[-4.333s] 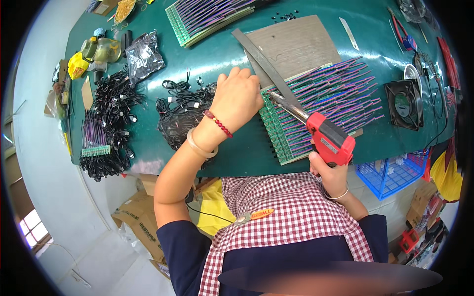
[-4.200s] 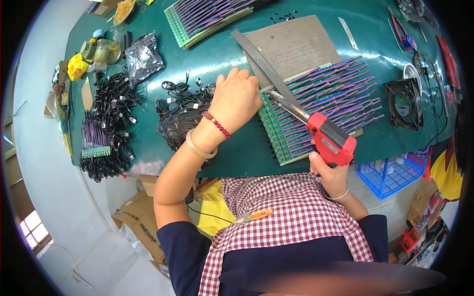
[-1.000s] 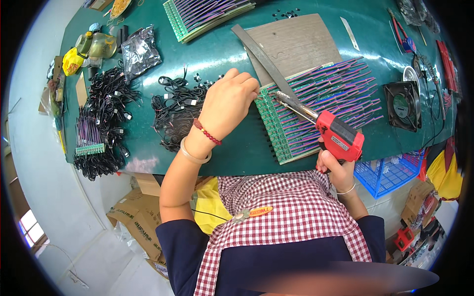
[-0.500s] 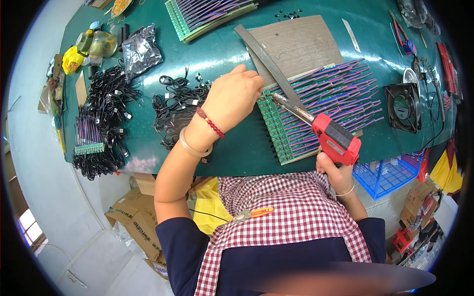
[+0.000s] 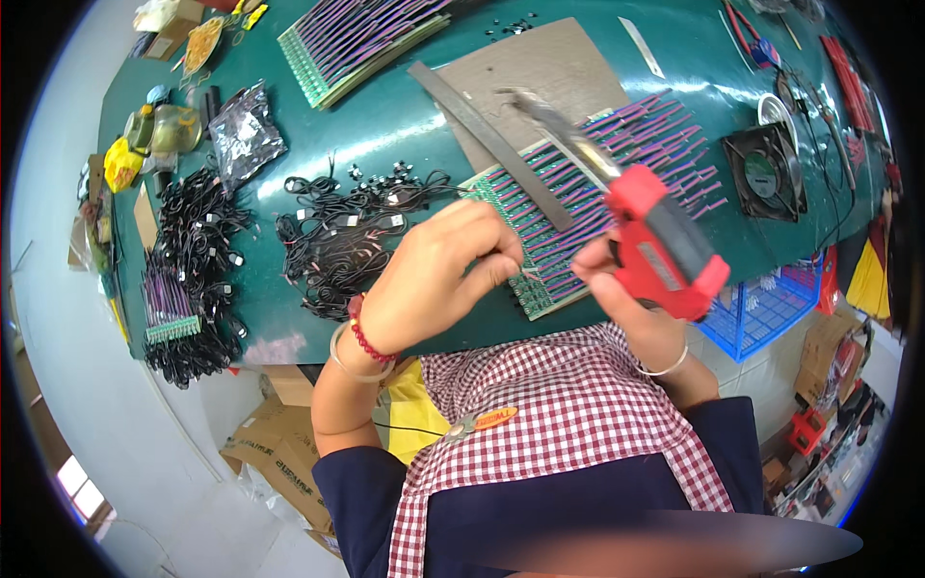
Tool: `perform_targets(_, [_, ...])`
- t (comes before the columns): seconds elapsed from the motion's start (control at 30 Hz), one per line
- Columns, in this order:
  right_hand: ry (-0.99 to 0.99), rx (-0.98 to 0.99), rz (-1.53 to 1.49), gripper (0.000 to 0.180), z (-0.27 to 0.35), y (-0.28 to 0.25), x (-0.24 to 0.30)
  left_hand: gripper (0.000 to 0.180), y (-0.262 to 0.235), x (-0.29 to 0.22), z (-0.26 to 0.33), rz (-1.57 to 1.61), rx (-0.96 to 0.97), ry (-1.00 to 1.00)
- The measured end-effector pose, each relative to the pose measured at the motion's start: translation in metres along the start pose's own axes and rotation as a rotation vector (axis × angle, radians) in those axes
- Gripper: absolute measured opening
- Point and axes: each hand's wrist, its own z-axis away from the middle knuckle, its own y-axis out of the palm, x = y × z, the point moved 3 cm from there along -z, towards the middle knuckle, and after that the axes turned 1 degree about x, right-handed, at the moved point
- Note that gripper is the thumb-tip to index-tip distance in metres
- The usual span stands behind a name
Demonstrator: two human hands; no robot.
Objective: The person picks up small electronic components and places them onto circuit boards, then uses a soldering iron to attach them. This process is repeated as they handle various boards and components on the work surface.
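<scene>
My right hand grips a red and grey soldering gun. Its metal tip, blurred by motion, is raised over the brown board. My left hand is closed in a pinch at the left edge of a green circuit board panel; what its fingertips hold is too small to make out. Rows of purple and pink wires run across the panel to the right. A flat metal bar lies diagonally over panel and brown board. Left of my left hand lies a heap of black cables.
More black cables and a small wired board lie far left. A silver bag sits beyond them. Another wired panel stack is at the back. On the right are a black fan and, below the table edge, a blue basket.
The soldering gun's tip has come up off the panel's left edge. My left hand has moved nearer to me along that edge. The whole view has shifted slightly.
</scene>
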Motion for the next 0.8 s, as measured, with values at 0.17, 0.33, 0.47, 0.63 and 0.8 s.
perform_targets(0.17, [-0.115, 0.149, 0.321, 0.042, -0.004, 0.006, -0.006, 0.011, 0.007, -0.014, 0.002, 0.079, -0.017, -0.007])
perform_targets(0.33, [-0.169, 0.190, 0.397, 0.045, -0.002, 0.007, -0.010, 0.010, 0.011, -0.019, 0.002, 0.075, -0.040, 0.029])
perform_targets(0.47, [-0.188, 0.085, 0.392, 0.044, -0.004, 0.008, -0.017, 0.009, 0.020, -0.023, 0.006, 0.004, -0.102, -0.005])
perform_targets(0.63, [-0.117, 0.007, 0.380, 0.029, -0.004, 0.010, -0.011, 0.009, 0.019, -0.016, 0.006, 0.039, -0.120, -0.048])
perform_targets(0.8, [-0.095, -0.097, 0.308, 0.010, -0.001, 0.000, 0.004, 0.010, 0.012, 0.001, 0.007, -0.205, -0.199, -0.036])
